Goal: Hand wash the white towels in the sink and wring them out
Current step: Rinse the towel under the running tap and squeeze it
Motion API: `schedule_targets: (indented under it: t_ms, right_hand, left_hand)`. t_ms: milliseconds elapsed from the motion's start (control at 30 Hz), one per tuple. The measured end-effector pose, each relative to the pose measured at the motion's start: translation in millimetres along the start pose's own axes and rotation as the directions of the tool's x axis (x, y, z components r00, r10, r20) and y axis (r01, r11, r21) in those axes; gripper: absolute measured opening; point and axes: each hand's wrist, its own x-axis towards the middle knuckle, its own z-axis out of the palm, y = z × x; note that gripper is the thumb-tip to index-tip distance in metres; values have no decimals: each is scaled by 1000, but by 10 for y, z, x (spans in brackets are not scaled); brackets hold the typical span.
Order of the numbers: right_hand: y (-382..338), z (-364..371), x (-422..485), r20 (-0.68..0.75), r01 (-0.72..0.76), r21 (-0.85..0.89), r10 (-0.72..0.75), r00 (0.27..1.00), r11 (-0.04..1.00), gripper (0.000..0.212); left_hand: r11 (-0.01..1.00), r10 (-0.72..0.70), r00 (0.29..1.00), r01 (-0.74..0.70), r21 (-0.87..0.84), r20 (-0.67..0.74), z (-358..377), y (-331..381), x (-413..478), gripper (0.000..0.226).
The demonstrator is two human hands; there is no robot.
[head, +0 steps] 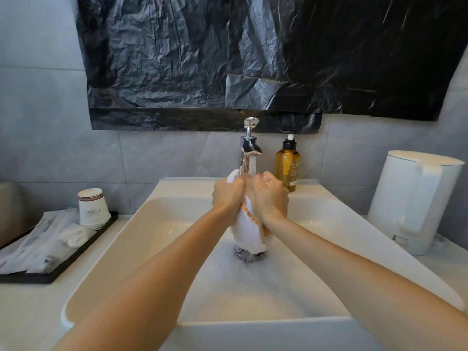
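A white towel [247,234] with orange trim hangs bunched between both my hands over the white sink [131,239]. My left hand [228,195] grips its upper part from the left. My right hand [271,197], wet, grips it from the right, the two hands pressed close together. Water runs from the chrome tap [249,145] onto the top of the towel and my fingers. The towel's lower end hangs just above the drain [249,255], where water pools.
An amber pump bottle [288,165] stands behind the basin right of the tap. A white kettle [412,201] sits on the right counter. On the left, a black tray [63,259] holds stacked paper cups [93,209] and wrapped toiletries. Black plastic sheeting [253,59] covers the wall above.
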Motion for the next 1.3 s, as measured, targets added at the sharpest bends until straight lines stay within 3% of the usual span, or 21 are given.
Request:
schedule_targets:
  t_ms: [200,333,500,600,667,800,833,933,1000,1067,1100,1167,1233,1300]
  right_hand:
    - [-14,-82,-47,1,215,-86,-216,976,973,40]
    - [-73,-109,-62,99,186,28,-188,977,982,40]
    - [-60,-53,-10,356,-53,234,-35,934,971,39]
    - [-53,-8,-25,437,-107,215,2,899,971,63]
    - [-88,7,-43,494,-239,259,85,865,936,76]
    - [-106,50,-73,752,-643,308,234,616,701,85]
    - [-121,69,-79,755,-657,344,218,619,671,83]
    - [-134,131,-39,587,-536,453,214,781,713,99]
    - [-108,44,17,496,-529,472,283,821,706,96]
    - [-9,-74,94,374,-454,490,291,881,744,69]
    - [66,-123,147,321,-420,476,292,901,773,61]
    - [91,-196,162,223,-332,440,257,940,834,49]
    - [33,-200,120,161,-202,337,155,975,920,47]
    - [-16,-170,93,147,-114,244,80,986,963,48]
  left_hand:
    - [993,81,994,-74,95,-68,14,27,-50,46]
    - [994,74,986,-61,90,-148,-2,42,-19,38]
    - [995,96,950,-92,26,-296,-65,2,43,30]
    - [993,67,916,-101,-65,-396,-96,20,99,24]
    - [983,31,897,-106,-147,-441,-121,47,139,26]
    - [969,-3,881,-114,-220,-473,-197,30,224,27]
    - [972,-8,899,-96,-215,-439,-208,7,242,24]
    - [984,-55,977,19,-177,-204,-178,-1,223,13]
    - [984,-108,993,101,-148,-42,-111,29,181,47]
    - [982,-138,988,146,-122,69,-39,71,161,93]
    - [987,-126,985,137,-89,114,-14,87,161,102]
    - [993,-99,981,108,-46,169,-26,140,158,90]
    - [997,-66,990,72,-41,122,-80,118,207,60]
    - [998,-40,996,43,-36,75,-138,32,285,47]
